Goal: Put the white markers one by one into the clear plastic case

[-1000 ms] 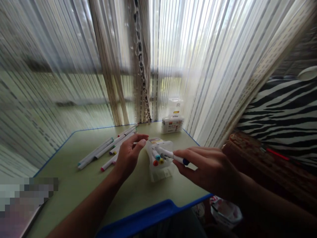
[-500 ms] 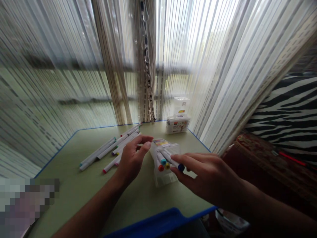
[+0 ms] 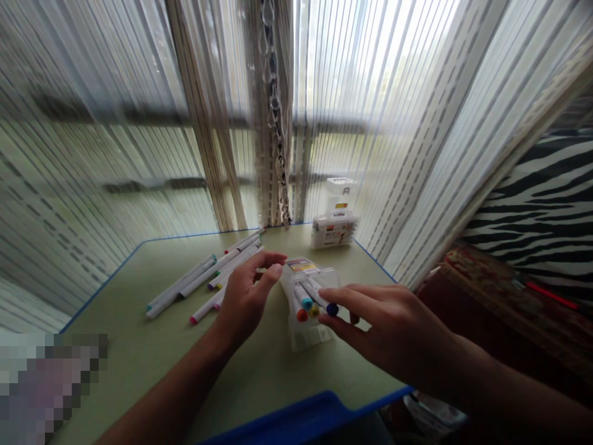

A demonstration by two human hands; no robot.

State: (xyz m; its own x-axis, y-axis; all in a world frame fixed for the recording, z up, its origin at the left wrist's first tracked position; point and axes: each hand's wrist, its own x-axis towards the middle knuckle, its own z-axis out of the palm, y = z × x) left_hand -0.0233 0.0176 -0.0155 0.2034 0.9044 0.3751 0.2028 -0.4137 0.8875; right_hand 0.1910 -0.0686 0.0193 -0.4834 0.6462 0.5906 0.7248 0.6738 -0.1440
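My right hand (image 3: 384, 318) pinches a white marker with a dark blue end (image 3: 332, 308) between thumb and fingers. Its far part lies inside a clear plastic case (image 3: 310, 337) on the table, beside markers with orange (image 3: 302, 315), light blue (image 3: 307, 303) and yellow (image 3: 314, 310) ends. At the case's upper left edge is my left hand (image 3: 248, 296), thumb and fingers apart with nothing seen between them. Whether its fingertips touch the case I cannot tell. Several loose white markers (image 3: 199, 281) lie to the left, partly hidden behind this hand.
A second clear case (image 3: 334, 232) stands with its lid up at the table's back right. The pale green table (image 3: 134, 346) has a blue rim. Striped sheer curtains (image 3: 361, 93) hang behind it, and a zebra-patterned cloth (image 3: 546, 191) is at the right.
The dark blue-ended marker has shifted slightly left and deeper into the case, with my right hand still on it. My left hand has stayed almost in place. The view has shifted slightly.
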